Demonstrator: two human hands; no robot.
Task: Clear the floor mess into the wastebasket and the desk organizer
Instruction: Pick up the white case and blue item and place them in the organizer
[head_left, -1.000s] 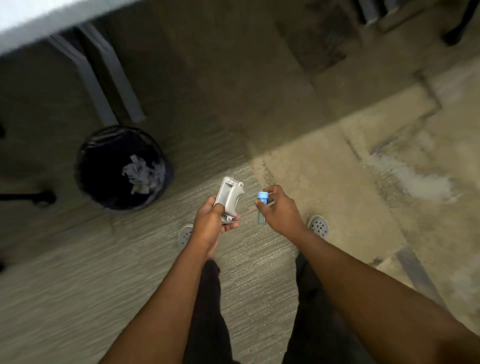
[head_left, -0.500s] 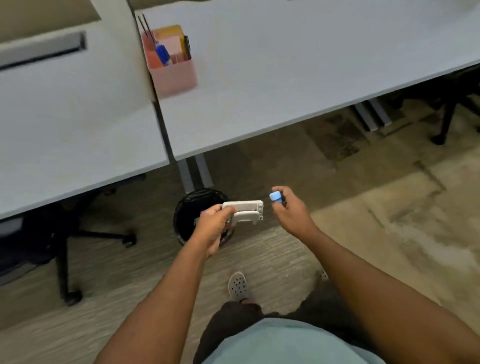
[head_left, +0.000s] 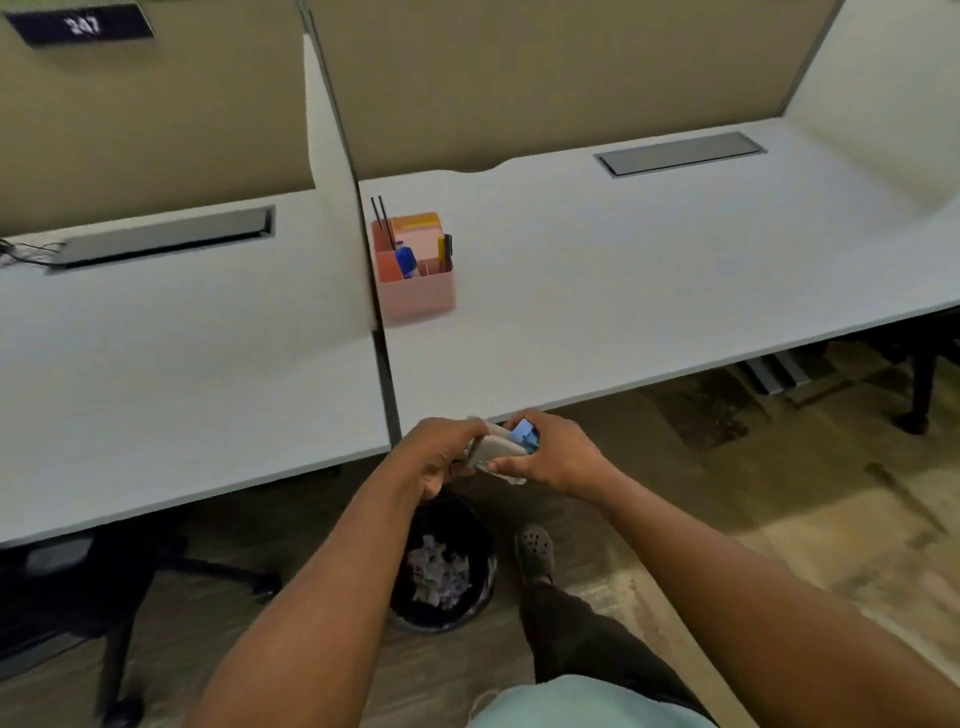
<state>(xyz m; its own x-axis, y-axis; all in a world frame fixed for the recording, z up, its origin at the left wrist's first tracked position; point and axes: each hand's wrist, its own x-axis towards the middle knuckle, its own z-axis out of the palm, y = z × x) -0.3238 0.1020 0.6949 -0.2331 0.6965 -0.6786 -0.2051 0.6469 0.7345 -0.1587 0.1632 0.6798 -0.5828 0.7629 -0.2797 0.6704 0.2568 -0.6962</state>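
Note:
My left hand (head_left: 434, 457) grips a light grey stapler (head_left: 493, 449) just in front of the desk edge. My right hand (head_left: 553, 454) holds a small blue-capped tube (head_left: 524, 434) and also touches the stapler, so both hands meet above the floor. Below them stands the black wastebasket (head_left: 480, 519) with crumpled paper (head_left: 439, 571) inside. The pink desk organizer (head_left: 415, 291) sits on the white desk (head_left: 649, 291) beside the divider, holding pens, a blue bottle and sticky notes.
A second white desk (head_left: 182, 374) lies to the left behind a grey divider (head_left: 387, 374). An office chair base (head_left: 135, 597) stands under it. My shoe (head_left: 535, 556) is beside the wastebasket. Another chair leg (head_left: 919, 389) shows far right.
My view has risen from the floor to the desks. My hands came together, so the right hand with the blue-capped tube now touches the stapler in my left.

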